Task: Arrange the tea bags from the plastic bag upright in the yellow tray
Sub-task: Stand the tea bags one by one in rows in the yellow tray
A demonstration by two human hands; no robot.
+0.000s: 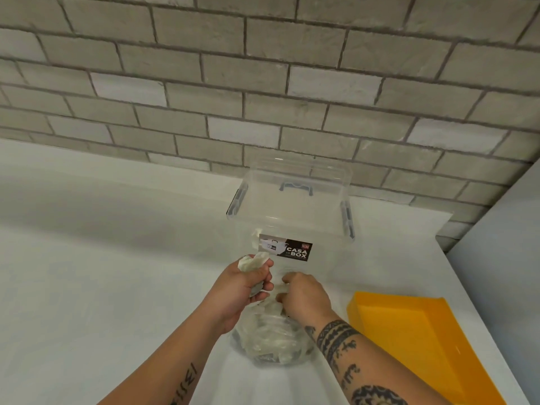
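Note:
A clear plastic bag (270,342) full of pale tea bags sits on the white counter in front of me. My left hand (244,283) grips the bunched neck of the bag, whose twisted end sticks up above the fist. My right hand (304,293) has its fingers curled into the plastic at the bag's mouth, just right of the left hand. The yellow tray (415,340) lies on the counter to the right of my right forearm, with nothing in the part I can see.
A clear lidded storage box (292,211) with a "CASA BOX" label stands right behind the bag, close to the grey brick wall (263,83). The white counter (102,273) stretches left. A pale panel (502,244) bounds the counter at the right.

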